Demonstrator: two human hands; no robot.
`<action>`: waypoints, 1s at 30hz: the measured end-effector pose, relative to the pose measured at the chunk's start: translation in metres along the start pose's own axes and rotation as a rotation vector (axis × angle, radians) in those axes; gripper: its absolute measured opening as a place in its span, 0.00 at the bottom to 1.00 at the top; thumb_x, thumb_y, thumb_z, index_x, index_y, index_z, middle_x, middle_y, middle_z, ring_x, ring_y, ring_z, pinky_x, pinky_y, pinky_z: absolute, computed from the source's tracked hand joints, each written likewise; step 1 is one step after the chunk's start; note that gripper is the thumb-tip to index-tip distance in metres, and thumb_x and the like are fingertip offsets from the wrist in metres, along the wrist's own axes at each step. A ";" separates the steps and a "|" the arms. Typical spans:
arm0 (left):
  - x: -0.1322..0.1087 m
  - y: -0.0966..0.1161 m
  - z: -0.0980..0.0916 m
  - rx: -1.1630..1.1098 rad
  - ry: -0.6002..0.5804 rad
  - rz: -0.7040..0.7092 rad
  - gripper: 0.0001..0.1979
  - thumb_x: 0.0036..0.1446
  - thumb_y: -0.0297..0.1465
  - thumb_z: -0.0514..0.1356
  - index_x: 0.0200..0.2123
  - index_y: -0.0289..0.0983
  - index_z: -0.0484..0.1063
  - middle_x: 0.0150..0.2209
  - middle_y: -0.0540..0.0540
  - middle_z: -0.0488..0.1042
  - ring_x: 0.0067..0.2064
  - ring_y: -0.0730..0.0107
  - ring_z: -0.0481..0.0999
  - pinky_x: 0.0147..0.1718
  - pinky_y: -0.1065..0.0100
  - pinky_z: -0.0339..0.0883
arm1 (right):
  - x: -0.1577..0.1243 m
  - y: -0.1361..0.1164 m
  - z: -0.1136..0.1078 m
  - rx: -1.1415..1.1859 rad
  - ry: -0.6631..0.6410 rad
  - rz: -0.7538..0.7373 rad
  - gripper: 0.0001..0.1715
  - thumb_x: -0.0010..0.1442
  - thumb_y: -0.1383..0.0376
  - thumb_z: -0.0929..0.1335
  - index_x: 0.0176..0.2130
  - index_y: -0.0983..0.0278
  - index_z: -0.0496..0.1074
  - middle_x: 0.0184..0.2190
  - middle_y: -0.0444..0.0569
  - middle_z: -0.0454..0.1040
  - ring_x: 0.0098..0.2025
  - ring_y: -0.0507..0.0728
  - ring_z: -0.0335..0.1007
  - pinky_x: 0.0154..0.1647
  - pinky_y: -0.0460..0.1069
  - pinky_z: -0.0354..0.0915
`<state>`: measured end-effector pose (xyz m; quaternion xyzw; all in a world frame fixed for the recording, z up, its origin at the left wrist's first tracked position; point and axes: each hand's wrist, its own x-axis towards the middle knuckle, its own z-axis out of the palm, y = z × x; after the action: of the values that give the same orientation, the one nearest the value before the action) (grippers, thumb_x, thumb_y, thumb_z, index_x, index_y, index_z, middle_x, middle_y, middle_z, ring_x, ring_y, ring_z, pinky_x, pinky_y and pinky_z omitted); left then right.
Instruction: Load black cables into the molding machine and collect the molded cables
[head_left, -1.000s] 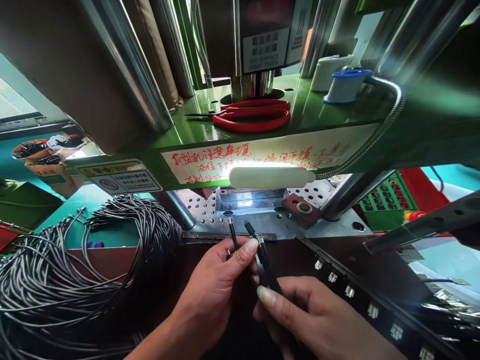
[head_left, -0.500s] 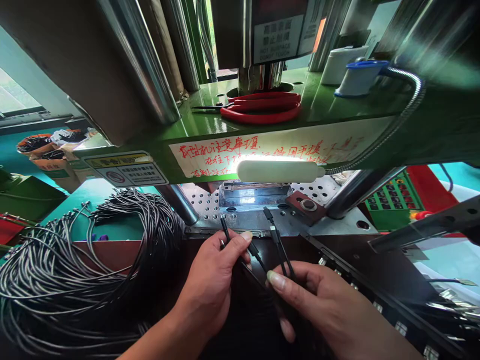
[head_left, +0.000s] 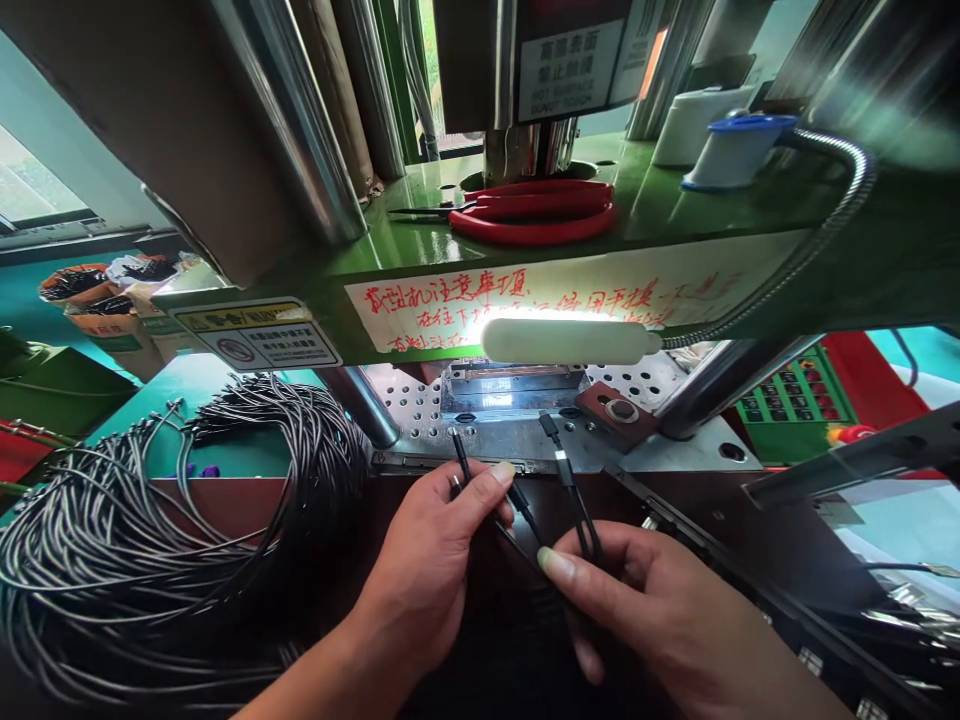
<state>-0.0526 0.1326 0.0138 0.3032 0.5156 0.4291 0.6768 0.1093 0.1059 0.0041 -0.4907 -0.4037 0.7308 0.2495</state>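
Note:
My left hand [head_left: 442, 540] is closed, its thumb pressing black cable ends against the curled fingers. A slim black cable tip [head_left: 459, 452] pokes up past those fingers. On the right, my right hand [head_left: 637, 600] pinches black cables between thumb and index finger. From that pinch stands a cable connector [head_left: 555, 440] with a black body and a pale metal band, beside a second strand. A black strand [head_left: 525, 512] runs between the two hands. Where the cables go below the hands is lost in shadow.
A large bundle of black cables [head_left: 150, 560] lies on the left. Ahead is a green press with a lit lamp [head_left: 570, 342], red-handled scissors [head_left: 532, 212] and a steel mould plate [head_left: 517, 390]. A brown block [head_left: 619, 412] sits right of the plate. A dark rail [head_left: 720, 560] runs along the right.
The view has shifted slightly, so the press and scissors sit a little further right. Both hands keep their hold on the cables, almost unmoved.

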 end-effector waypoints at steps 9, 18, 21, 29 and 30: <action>-0.002 0.004 0.003 -0.051 -0.036 -0.016 0.11 0.55 0.37 0.62 0.29 0.34 0.69 0.25 0.51 0.65 0.27 0.78 0.63 0.30 0.73 0.60 | -0.001 -0.001 -0.002 -0.073 0.092 -0.014 0.24 0.51 0.46 0.70 0.27 0.64 0.68 0.17 0.41 0.67 0.21 0.50 0.58 0.22 0.45 0.53; -0.002 0.003 0.002 -0.112 -0.065 -0.023 0.10 0.55 0.35 0.63 0.35 0.33 0.72 0.26 0.51 0.67 0.27 0.78 0.66 0.30 0.73 0.61 | 0.000 -0.003 0.001 -0.094 0.153 -0.044 0.22 0.51 0.48 0.71 0.26 0.64 0.68 0.17 0.40 0.64 0.21 0.50 0.58 0.22 0.45 0.54; -0.002 0.003 0.002 -0.089 -0.071 -0.020 0.12 0.55 0.37 0.63 0.34 0.33 0.72 0.27 0.51 0.67 0.28 0.79 0.65 0.30 0.74 0.61 | 0.000 -0.004 0.001 -0.072 0.128 -0.024 0.22 0.51 0.48 0.71 0.26 0.64 0.67 0.16 0.40 0.64 0.20 0.50 0.57 0.21 0.45 0.54; -0.003 0.003 0.001 -0.010 -0.119 -0.046 0.13 0.52 0.37 0.65 0.38 0.35 0.73 0.27 0.50 0.69 0.27 0.78 0.66 0.32 0.72 0.60 | 0.001 -0.001 0.003 -0.047 0.147 -0.043 0.22 0.52 0.48 0.70 0.25 0.64 0.68 0.16 0.41 0.65 0.20 0.50 0.57 0.22 0.45 0.52; -0.003 0.003 0.000 0.000 -0.121 -0.048 0.14 0.51 0.37 0.66 0.38 0.35 0.73 0.27 0.50 0.70 0.27 0.78 0.66 0.32 0.72 0.60 | 0.001 -0.001 0.002 -0.043 0.141 -0.044 0.23 0.52 0.47 0.70 0.25 0.64 0.68 0.16 0.41 0.66 0.20 0.50 0.57 0.22 0.45 0.52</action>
<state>-0.0532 0.1311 0.0178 0.3160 0.4810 0.3936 0.7168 0.1068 0.1065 0.0050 -0.5373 -0.4113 0.6799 0.2825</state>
